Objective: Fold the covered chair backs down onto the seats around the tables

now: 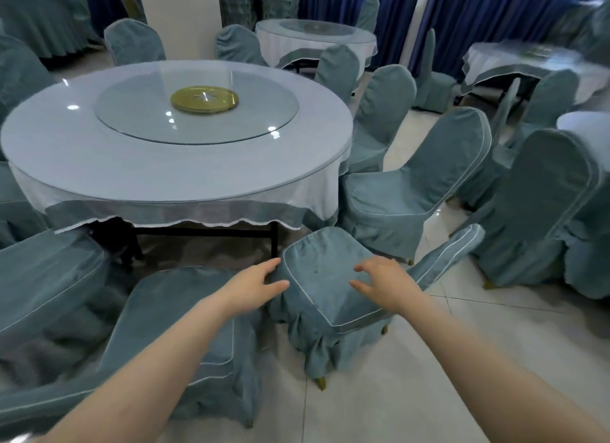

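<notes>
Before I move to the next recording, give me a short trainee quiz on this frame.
1. True or false: the left hand and right hand reach to the same chair.
2. What lies at the middle of the glass turntable on the near table? A gold disc; B vase; C plates.
3. Fill in: the next chair to the right has its back ____ (upright or folded).
Key: 1 true; 2 A; 3 upright.
</notes>
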Motion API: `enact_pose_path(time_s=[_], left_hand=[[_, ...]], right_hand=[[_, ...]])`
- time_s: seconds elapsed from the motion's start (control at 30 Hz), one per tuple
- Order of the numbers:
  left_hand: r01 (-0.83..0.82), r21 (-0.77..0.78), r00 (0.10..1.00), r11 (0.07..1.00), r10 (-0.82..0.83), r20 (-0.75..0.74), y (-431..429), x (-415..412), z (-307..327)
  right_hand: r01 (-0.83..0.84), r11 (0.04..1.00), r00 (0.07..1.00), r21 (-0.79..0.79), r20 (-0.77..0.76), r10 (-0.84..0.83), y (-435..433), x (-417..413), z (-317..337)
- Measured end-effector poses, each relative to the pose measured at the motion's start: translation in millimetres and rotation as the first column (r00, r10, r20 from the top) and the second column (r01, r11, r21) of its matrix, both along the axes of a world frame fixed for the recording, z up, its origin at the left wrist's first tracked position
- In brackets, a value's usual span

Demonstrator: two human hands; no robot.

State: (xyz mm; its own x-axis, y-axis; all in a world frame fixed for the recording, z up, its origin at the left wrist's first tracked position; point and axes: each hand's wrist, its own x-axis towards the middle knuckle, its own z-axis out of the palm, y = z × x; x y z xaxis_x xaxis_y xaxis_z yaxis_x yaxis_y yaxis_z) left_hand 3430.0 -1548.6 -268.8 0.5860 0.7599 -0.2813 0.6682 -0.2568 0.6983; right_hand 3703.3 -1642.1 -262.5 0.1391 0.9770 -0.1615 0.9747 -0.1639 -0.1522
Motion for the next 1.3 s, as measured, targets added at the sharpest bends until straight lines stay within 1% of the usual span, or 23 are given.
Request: enact_pose_path(time_s=[0.13,0.27,0.4,0.53,0.63,0.77,0.87,0.97,1.03,1.13,1.17,1.3], left_hand=[[0.018,0.001,0.999,1.0,-0.018,-0.031,20,53,-1],[0.076,0.016,0.997,0.997,-0.075,-0.024,48,118,-6],[0.14,-0.042,0.99,0.989,-0.14,-0.003,62,186,-17],[0.188,-0.141,0.981,0.972,-0.193,-0.025,60,242,-29],[0.212,-0.193,0.973,0.958,-0.226,-0.054,57,283,-37],[0.105,-0.217,0.991,0.971,-0.119,-0.056,45,331,-40],[0.048,-0.257,0.992,0.965,-0.077,-0.103,27,355,-37],[0.047,-0.294,0.974,0.955,-0.109,-0.198,6,374,-36],[-0.023,-0.319,0.972,0.947,-0.053,-0.229,-9,381,-31],[-0.152,-0.372,0.98,0.916,0.09,-0.179,-26,378,-26],[-0.17,-0.371,0.979,0.913,0.115,-0.168,-33,379,-23],[-0.097,-0.245,0.978,0.965,0.046,-0.205,-52,378,-22]], right_hand=[[0.011,0.998,0.996,0.057,0.086,-0.016,14,65,0],[0.064,0.997,0.99,0.049,0.122,-0.069,33,130,0],[0.175,0.984,0.984,0.026,0.038,-0.176,36,189,0],[0.228,0.971,0.974,-0.067,0.01,-0.228,36,240,-4],[0.127,0.988,0.989,-0.086,-0.069,-0.133,43,270,-12],[-0.066,0.997,0.983,-0.034,-0.175,0.059,56,299,-21],[-0.19,0.982,0.955,0.009,-0.232,0.186,60,318,-27],[-0.262,0.965,0.941,-0.002,-0.22,0.256,64,334,-32],[-0.295,0.956,0.935,0.011,-0.202,0.291,64,337,-33],[-0.341,0.939,0.911,0.049,-0.23,0.343,63,336,-33],[-0.379,0.923,0.894,0.063,-0.231,0.383,59,338,-33],[-0.563,0.825,0.806,0.046,-0.191,0.561,49,349,-32]])
